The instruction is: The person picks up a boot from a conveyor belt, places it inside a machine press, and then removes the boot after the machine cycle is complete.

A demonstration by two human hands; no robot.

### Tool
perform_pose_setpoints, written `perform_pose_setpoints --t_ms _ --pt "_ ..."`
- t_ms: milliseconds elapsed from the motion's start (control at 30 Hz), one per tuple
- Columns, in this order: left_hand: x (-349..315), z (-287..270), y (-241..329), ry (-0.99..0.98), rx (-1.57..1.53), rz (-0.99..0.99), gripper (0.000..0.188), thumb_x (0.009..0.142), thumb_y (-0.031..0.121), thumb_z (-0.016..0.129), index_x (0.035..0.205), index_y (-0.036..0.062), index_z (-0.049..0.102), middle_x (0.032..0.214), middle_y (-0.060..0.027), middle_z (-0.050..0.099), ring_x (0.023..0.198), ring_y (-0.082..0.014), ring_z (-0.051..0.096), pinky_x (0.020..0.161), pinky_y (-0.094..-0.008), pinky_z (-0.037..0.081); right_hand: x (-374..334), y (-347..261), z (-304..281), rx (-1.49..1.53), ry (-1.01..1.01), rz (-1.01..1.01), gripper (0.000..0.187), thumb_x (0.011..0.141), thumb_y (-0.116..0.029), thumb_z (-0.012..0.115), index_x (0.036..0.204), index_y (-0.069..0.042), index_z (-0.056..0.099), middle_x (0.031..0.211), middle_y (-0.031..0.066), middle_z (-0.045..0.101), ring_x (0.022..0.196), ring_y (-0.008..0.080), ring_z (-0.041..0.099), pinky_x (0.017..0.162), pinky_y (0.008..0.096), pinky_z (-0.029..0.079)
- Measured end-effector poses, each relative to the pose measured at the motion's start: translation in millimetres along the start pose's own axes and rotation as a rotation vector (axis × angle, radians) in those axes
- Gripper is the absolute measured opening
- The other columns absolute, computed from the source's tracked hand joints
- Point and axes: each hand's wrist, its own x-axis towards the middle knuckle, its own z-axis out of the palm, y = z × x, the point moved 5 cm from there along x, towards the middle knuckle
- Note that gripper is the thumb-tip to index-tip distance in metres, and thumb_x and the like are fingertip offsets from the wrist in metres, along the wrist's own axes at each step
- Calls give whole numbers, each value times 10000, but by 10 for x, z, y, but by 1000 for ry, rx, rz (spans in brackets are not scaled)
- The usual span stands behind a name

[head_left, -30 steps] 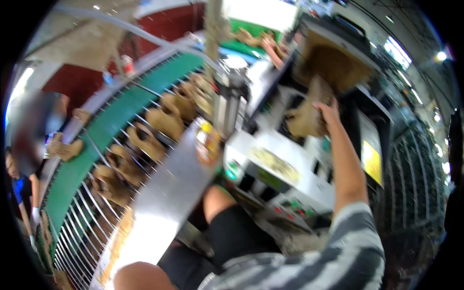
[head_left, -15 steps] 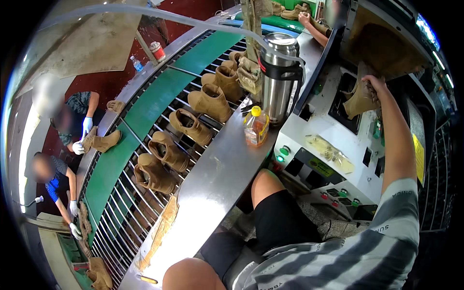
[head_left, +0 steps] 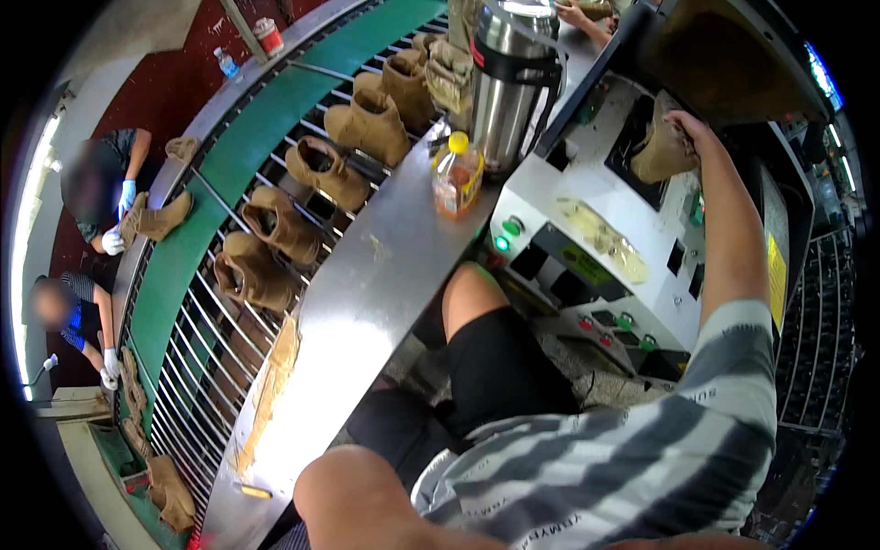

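My right hand (head_left: 689, 128) is closed on a tan boot (head_left: 662, 154), its fingers mostly hidden behind the shoe. The boot sits tilted over the dark opening (head_left: 632, 151) in the top of a white machine (head_left: 559, 229), beneath a raised dark lid (head_left: 738, 60). Whether the boot touches the opening's edge, I cannot tell. My left hand is out of the picture; only a bent bare part of my left arm (head_left: 353, 500) shows at the lower edge.
On my left runs a roller conveyor (head_left: 197, 380) with a green belt (head_left: 234, 174) and several tan boots (head_left: 367, 128). A steel flask (head_left: 513, 87) and a bottle of amber liquid (head_left: 456, 179) stand on the metal ledge (head_left: 367, 284). Two gloved workers (head_left: 105, 183) are across it.
The whole view has shifted, so most things lie farther left and higher. The boot in my right hand has turned, showing more of its rounded toe. My left arm shows more at the lower edge.
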Motion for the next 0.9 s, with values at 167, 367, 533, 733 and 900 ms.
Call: perform_pose_setpoints --t_ms 167,367,533,733,900 --pt "61 98 87 -25 -15 23 286 876 147 553 1113 -6 598 1070 -185 604 958 -298 579 823 -358 457 214 394 -22 -67 270 -34 945 634 -420 740 1379 51 399 1379 230 469 1219 300 515 981 395 448" --pt "-12 211 286 -50 20 56 273 866 139 566 1097 -3 603 1048 -180 606 935 -295 579 806 -356 457 -859 227 609 -351 432 -146 1057 712 -620 659 1453 36 287 1474 312 306 1345 423 359 1115 438 307" --pt "-30 292 382 -54 16 67 262 858 132 577 1083 0 607 1030 -175 609 915 -292 580 792 -355 458 -1208 179 584 -632 334 -215 986 636 -498 718 1412 18 396 1451 259 390 1317 380 418 1065 442 379" --pt "-130 389 603 -44 56 101 250 848 123 589 1067 4 612 1008 -170 611 892 -288 581 775 -353 459 -1361 237 786 -683 381 -153 949 716 -507 679 1487 -109 293 1505 213 309 1332 445 358 1067 499 370" --pt "-162 487 720 -51 84 138 240 840 116 600 1053 6 616 989 -165 614 873 -286 581 760 -351 459 -1819 -20 1256 -841 641 -765 670 773 -385 661 1342 -81 477 1398 186 448 1259 365 443 1010 467 427"
